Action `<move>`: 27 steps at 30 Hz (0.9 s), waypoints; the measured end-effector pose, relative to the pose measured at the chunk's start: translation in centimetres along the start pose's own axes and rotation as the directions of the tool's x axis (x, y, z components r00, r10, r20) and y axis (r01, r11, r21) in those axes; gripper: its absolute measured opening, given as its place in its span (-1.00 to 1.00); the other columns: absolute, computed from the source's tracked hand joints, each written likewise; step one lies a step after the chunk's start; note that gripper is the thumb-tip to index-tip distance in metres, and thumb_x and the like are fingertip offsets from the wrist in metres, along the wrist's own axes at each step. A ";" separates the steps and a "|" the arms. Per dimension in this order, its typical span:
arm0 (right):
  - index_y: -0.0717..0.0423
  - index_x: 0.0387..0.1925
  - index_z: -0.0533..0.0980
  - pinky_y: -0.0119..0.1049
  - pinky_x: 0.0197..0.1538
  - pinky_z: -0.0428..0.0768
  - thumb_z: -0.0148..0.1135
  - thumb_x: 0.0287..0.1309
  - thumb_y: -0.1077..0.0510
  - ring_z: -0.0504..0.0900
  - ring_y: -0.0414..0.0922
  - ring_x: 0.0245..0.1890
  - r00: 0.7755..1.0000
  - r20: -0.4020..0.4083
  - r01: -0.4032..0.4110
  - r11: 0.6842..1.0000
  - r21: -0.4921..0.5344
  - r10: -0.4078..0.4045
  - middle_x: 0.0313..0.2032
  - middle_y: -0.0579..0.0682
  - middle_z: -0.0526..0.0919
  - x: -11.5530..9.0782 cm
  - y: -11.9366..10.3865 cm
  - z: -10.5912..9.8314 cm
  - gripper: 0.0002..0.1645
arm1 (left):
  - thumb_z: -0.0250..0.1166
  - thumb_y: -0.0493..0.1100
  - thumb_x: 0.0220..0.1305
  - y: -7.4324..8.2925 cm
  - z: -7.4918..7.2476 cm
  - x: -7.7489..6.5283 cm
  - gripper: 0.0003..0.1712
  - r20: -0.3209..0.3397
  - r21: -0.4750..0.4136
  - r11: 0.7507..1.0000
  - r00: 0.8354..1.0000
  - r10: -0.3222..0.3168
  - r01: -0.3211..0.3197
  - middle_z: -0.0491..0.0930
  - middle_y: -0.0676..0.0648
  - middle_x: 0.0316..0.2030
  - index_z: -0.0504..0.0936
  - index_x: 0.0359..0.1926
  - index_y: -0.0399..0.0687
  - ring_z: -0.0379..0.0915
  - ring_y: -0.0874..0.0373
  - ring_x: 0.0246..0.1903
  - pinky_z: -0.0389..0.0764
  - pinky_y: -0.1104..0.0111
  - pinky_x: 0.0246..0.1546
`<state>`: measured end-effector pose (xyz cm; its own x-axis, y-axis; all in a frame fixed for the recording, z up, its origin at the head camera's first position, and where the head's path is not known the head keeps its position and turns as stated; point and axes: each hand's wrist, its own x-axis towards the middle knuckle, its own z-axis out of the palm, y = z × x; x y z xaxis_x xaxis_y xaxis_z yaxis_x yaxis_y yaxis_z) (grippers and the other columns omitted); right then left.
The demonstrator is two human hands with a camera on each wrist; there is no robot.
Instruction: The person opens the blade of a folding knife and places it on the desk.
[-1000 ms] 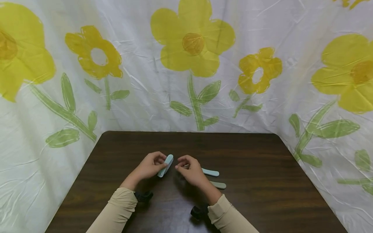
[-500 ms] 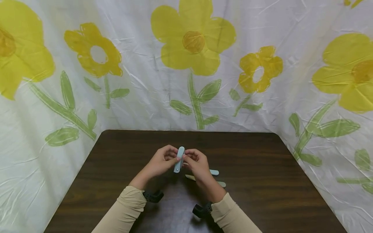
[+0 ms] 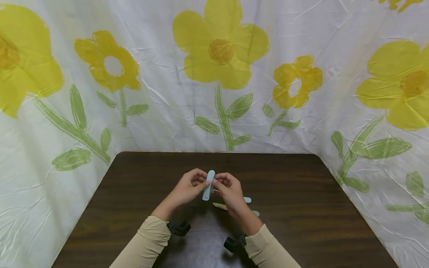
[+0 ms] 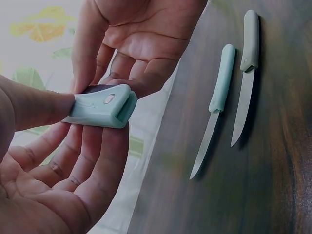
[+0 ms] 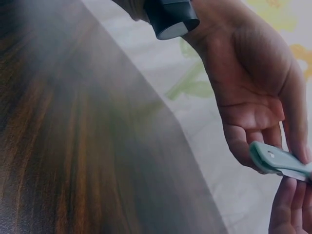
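Note:
A light mint-blue folding knife (image 3: 208, 186) is held above the table with its handle tilted slightly. My left hand (image 3: 189, 188) grips the handle between thumb and fingers. From the other side, my right hand (image 3: 232, 193) pinches the knife's edge with thumb and fingertips. The left wrist view shows the pivot end of the folding knife (image 4: 100, 107) with a rivet and an open slot. A strip of blade shows along the folding knife (image 5: 275, 158) in the right wrist view; how far it is out is hidden by fingers.
Two unfolded knives lie on the dark wooden table (image 3: 301, 208), partly behind my right hand in the head view: a mint knife (image 4: 223, 78) and a grey-green knife (image 4: 250, 39). A white flowered curtain (image 3: 161, 111) hangs beyond the table's back edge.
My left hand has brought the folding knife rightward to my right hand, which now pinches it too. Over the last half second both hands have barely moved.

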<state>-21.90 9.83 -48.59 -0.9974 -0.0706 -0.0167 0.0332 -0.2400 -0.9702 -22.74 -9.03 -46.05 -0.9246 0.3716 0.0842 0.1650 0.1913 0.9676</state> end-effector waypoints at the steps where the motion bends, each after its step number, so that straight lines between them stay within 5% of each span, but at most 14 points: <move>1: 0.36 0.00 0.53 -0.21 -0.16 0.78 0.32 0.39 0.36 0.76 -0.16 -0.25 1.000 0.002 0.001 1.000 0.001 -0.001 -0.26 -0.08 0.69 0.0 0.0 0.0 -0.78 | 0.31 -0.26 0.51 0.0 0.0 0.0 -0.72 -0.001 0.000 1.000 1.000 0.001 -0.001 0.69 -0.28 -0.07 0.56 0.13 -0.30 0.68 0.10 -0.21 0.73 0.14 -0.13; 8: 0.34 -0.02 0.53 -0.25 -0.19 0.78 0.29 0.42 0.35 0.74 -0.18 -0.26 1.000 0.001 0.009 1.000 -0.026 -0.009 -0.27 -0.08 0.66 -0.2 -0.3 -0.2 -0.82 | 0.29 -0.29 0.51 -0.2 0.5 0.0 -0.72 -0.015 -0.049 0.999 1.000 0.000 -0.001 0.66 -0.28 -0.05 0.53 0.13 -0.34 0.67 0.11 -0.16 0.74 0.10 -0.08; 17: 0.31 -0.05 0.50 -0.30 -0.24 0.75 0.21 0.45 0.37 0.65 -0.20 -0.33 0.997 -0.055 0.046 0.999 0.000 -0.046 -0.29 -0.08 0.62 -0.3 -1.0 -0.1 -0.89 | 0.26 -0.31 0.53 0.0 1.6 0.1 -0.68 -0.079 -0.169 0.986 0.997 -0.018 0.005 0.61 -0.30 0.00 0.48 0.18 -0.39 0.65 0.12 -0.10 0.72 0.32 -0.19; 27: 0.36 -0.01 0.49 -0.29 -0.23 0.77 0.21 0.44 0.39 0.63 -0.18 -0.26 0.999 0.004 0.050 0.996 -0.068 -0.050 -0.25 -0.07 0.60 -0.4 -2.2 -1.2 -0.84 | 0.28 -0.25 0.54 0.9 2.0 0.4 -0.62 -0.035 -0.219 0.975 0.999 -0.037 0.028 0.64 -0.28 -0.01 0.49 0.24 -0.35 0.68 0.15 -0.15 0.82 0.15 -0.18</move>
<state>-21.64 11.55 -46.70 -0.9975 -0.0628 0.0328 -0.0212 -0.1773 -0.9839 -22.24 -6.89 -45.66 -0.9416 0.3318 0.0569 0.0596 -0.0022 0.9982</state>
